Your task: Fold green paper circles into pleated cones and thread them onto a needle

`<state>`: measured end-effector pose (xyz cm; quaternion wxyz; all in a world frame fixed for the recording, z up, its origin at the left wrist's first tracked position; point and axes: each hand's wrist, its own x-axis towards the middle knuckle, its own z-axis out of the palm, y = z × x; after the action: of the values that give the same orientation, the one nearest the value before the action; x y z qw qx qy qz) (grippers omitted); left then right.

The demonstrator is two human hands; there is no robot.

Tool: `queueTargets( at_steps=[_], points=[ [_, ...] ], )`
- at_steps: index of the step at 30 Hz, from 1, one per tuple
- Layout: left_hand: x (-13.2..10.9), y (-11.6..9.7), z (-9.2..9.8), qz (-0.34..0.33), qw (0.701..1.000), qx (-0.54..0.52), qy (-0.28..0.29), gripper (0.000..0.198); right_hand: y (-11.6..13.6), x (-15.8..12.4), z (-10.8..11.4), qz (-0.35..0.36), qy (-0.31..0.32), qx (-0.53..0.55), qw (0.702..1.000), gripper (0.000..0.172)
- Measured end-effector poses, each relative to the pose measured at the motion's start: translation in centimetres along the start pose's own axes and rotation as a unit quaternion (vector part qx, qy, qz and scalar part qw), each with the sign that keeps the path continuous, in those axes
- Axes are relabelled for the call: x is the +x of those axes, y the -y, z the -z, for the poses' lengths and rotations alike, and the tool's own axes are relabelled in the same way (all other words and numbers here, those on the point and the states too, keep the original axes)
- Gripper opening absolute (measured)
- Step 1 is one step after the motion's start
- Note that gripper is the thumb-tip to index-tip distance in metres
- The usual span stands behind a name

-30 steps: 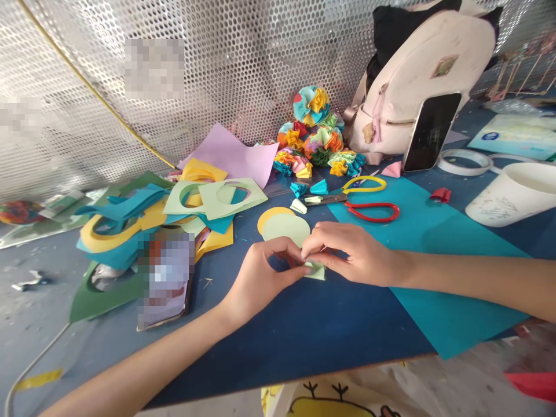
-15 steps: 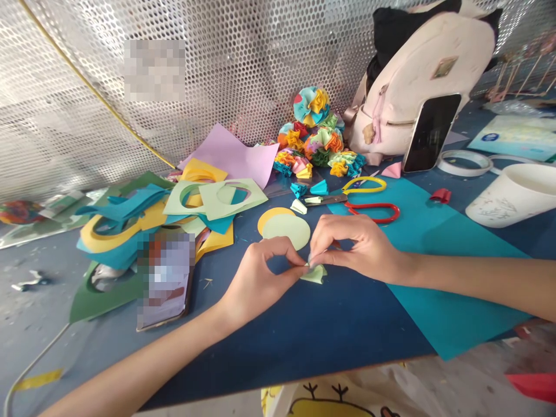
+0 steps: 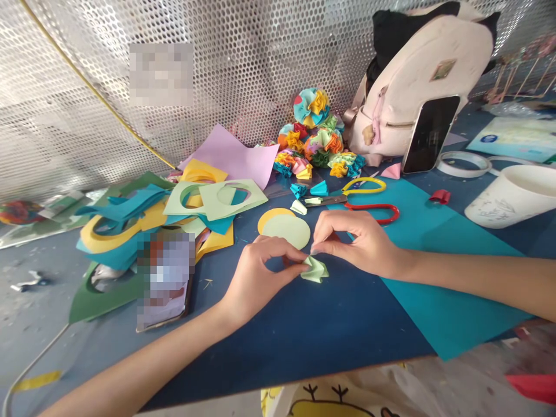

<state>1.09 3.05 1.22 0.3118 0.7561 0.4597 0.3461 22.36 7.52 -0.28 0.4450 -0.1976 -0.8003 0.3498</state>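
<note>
A small folded light green paper piece [image 3: 315, 270] lies just above the dark blue table [image 3: 304, 330]. My left hand [image 3: 256, 278] pinches its left corner between thumb and fingers. My right hand [image 3: 356, 240] pinches its top edge with thumb and forefinger. Just behind the hands lie a light green paper circle [image 3: 286, 230] and a yellow circle [image 3: 266, 216] partly under it.
Scissors [image 3: 362, 202] with yellow and red handles lie on a teal sheet [image 3: 434, 243]. Paper flower balls [image 3: 317, 136], a pale backpack [image 3: 417, 75], a leaning phone [image 3: 430, 133], a tape roll [image 3: 464, 163], a white cup [image 3: 512, 197] and cut paper scraps [image 3: 174, 208] surround the spot.
My right hand has lifted and shifted slightly back, from covering the folded piece to pinching its top. The piece now shows more, with its folds opened out.
</note>
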Motion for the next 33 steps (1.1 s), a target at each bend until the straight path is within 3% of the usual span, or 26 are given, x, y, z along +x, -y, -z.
queueTargets(
  at_steps=[9, 13, 20, 33],
  points=[
    [0.1, -0.5, -0.1, 0.024, 0.997, -0.061, 0.05, 0.009, 0.5, -0.1, -0.1, 0.076, 0.003, -0.028, 0.997, 0.012],
    [0.2, -0.8, 0.0, 0.026, 0.995, -0.071, 0.067, 0.011, 0.5, -0.1, -0.1, 0.073, 0.0, -0.025, 0.997, 0.011],
    [-0.1, -1.0, 0.2, -0.017, 0.998, 0.025, 0.059, 0.021, 0.6, 0.1, 0.0, 0.079, -0.015, -0.032, 0.996, 0.015],
    [0.2, -1.3, 0.3, 0.062, 0.994, -0.052, 0.072, 0.016, 0.4, 0.0, -0.1, 0.05, 0.009, -0.009, 0.999, 0.011]
  ],
)
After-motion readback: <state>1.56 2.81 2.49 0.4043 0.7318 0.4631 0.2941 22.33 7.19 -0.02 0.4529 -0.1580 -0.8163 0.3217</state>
